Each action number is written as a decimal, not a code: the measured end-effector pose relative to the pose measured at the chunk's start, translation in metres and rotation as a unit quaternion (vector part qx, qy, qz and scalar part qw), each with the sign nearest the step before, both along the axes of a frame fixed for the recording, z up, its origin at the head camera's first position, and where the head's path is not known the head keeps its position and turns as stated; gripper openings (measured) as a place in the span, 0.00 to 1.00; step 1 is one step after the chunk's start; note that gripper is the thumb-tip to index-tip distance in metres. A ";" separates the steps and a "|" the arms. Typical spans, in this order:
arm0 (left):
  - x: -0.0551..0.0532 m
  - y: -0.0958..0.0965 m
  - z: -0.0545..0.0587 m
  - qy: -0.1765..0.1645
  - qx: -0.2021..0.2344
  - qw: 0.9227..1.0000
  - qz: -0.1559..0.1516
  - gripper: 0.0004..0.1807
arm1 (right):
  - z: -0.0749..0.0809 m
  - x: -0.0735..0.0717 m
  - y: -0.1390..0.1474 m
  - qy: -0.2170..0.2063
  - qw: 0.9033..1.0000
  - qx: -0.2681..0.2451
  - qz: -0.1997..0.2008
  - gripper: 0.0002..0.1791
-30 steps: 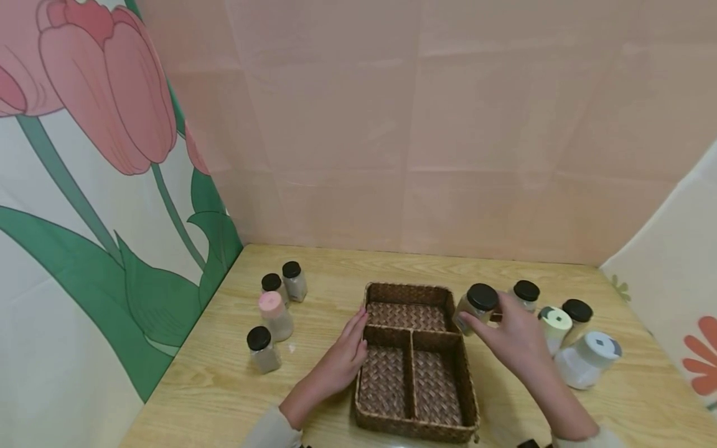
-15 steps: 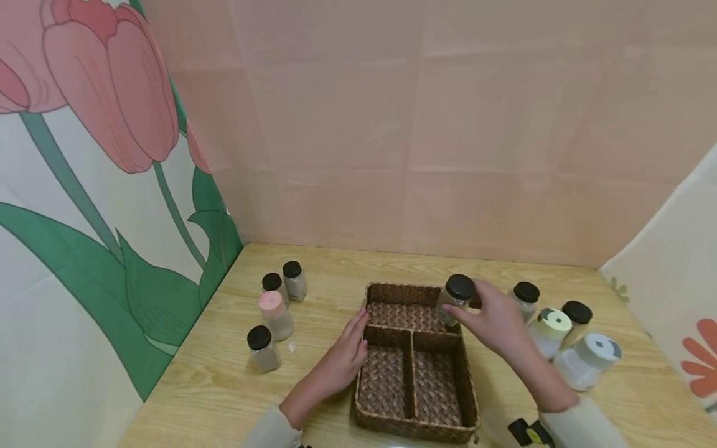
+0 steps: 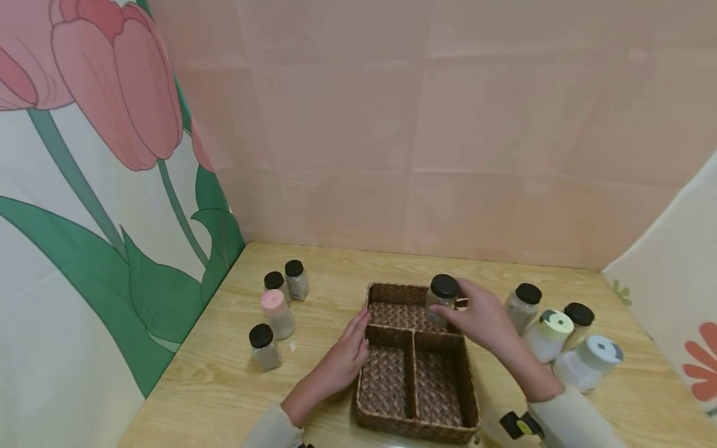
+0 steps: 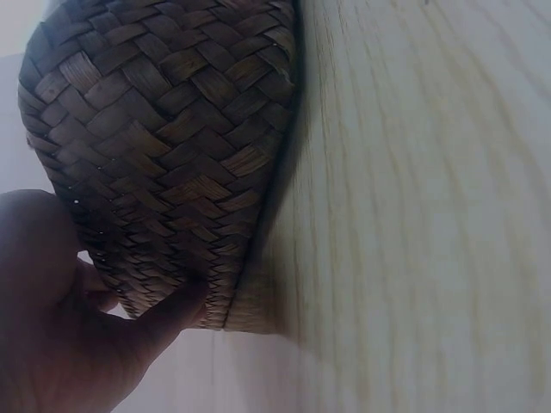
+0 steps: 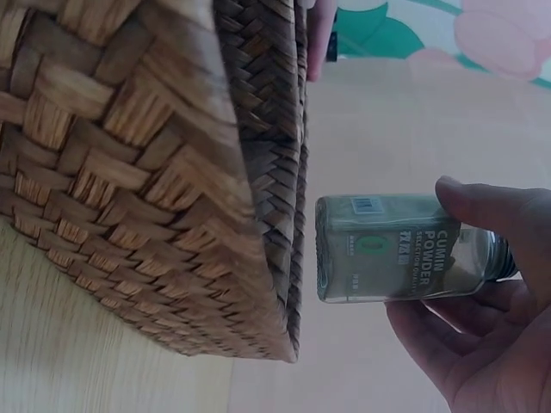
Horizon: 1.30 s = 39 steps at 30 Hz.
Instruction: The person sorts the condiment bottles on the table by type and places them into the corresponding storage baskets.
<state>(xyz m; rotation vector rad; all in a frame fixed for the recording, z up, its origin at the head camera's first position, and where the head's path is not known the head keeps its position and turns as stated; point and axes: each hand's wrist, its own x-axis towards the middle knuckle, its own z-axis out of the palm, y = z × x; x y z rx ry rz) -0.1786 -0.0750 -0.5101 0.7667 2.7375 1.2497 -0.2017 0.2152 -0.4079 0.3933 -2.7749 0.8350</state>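
A clear jar labelled cumin powder (image 5: 379, 245), with a black lid (image 3: 444, 286), is gripped between the thumb and fingers of my right hand (image 3: 483, 316). In the head view it is over the right part of the far compartment of a brown woven basket (image 3: 417, 429); the right wrist view shows its base above the rim. The basket has one wide far compartment and two near ones. My left hand (image 3: 343, 356) rests against the basket's left wall, and its fingers (image 4: 176, 314) touch the weave in the left wrist view.
On the right of the wooden table (image 3: 319, 410) stand several jars, among them a black-lidded jar (image 3: 522, 309), a yellow-green-lidded jar (image 3: 548, 336) and a white-lidded jar (image 3: 585, 364). On the left are more, including a pink-lidded jar (image 3: 278, 316) and a black-lidded jar (image 3: 265, 348).
My right hand has carried the cumin powder jar leftward, from beside the basket's right wall to over the far compartment. The left hand stays at the basket's left side.
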 end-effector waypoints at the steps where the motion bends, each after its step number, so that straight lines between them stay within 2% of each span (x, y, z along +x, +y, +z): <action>1: 0.000 0.000 0.000 0.000 0.000 1.000 0.001 0.31 | 0.000 0.000 -0.001 0.001 1.000 0.001 -0.001 0.27; 5: 0.000 0.000 0.000 0.000 0.001 1.000 0.001 0.31 | 0.003 0.001 -0.006 -0.004 1.000 0.001 0.002 0.24; 18: -0.001 0.000 0.001 0.001 0.000 1.000 -0.002 0.31 | 0.009 0.002 -0.029 -0.014 0.999 -0.023 0.025 0.22; 30: 0.000 0.000 0.000 0.000 0.002 1.000 -0.002 0.31 | 0.007 0.005 -0.045 0.002 0.998 -0.036 0.049 0.26; 39: -0.001 0.001 -0.001 -0.004 0.010 1.000 0.003 0.31 | 0.010 0.009 -0.053 0.011 0.996 -0.032 0.083 0.24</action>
